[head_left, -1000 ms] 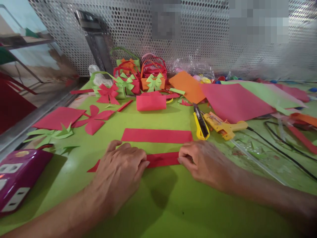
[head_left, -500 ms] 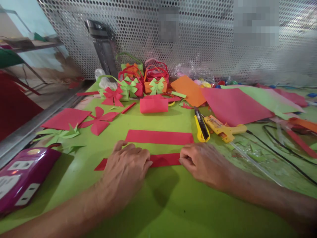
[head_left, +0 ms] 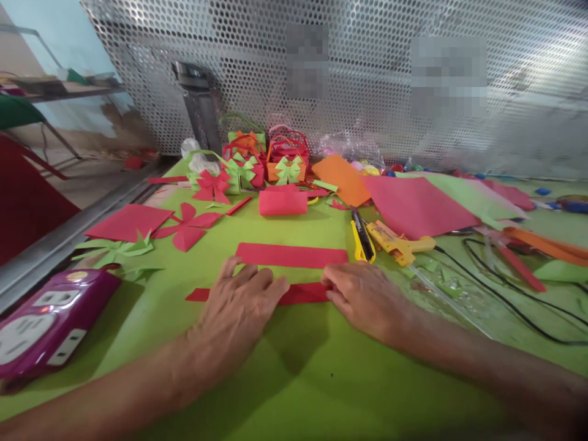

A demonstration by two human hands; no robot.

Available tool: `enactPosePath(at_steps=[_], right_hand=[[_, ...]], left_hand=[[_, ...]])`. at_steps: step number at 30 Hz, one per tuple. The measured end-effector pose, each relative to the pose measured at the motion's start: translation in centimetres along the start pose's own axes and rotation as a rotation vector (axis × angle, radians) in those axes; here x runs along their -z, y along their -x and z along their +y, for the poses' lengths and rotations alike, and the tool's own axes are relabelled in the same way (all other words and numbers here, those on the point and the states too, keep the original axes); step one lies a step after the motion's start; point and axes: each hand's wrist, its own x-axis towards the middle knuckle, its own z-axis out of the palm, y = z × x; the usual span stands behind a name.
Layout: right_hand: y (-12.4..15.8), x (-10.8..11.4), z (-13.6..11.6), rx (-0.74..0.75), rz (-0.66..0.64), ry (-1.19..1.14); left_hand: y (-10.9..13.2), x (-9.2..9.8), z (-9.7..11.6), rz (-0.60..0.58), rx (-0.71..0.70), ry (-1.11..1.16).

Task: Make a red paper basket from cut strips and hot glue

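My left hand has flattened, fingers spread, on the narrow red paper strip. My right hand still pinches its end, nearer the wide red paper rectangle.

Matt red paper strip; smooth matt green table; glossy purple plastic power strip; shiny perforated metal screen; yellow plastic glue gun.

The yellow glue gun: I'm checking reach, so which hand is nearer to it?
Right. The right hand lies on the table just in front of the yellow glue gun; the left hand is further off, across the narrow red strip.
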Motion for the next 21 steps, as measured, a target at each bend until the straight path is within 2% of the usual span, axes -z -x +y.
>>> enactPosePath(at_steps=[7, 13, 21], right_hand=[[0.7, -0.6, 0.2, 0.151, 0.160, 0.169], [1.6, -1.1, 0.1, 0.433, 0.322, 0.396], [1.1, -1.7, 0.3, 0.579, 0.309, 0.474]], left_hand=[[0.2, 0.2, -0.1, -0.006, -0.088, -0.048], [0.5, -0.2, -0.3, 0.072, -0.181, -0.086], [0.9, -0.7, -0.3, 0.060, -0.250, -0.173]])
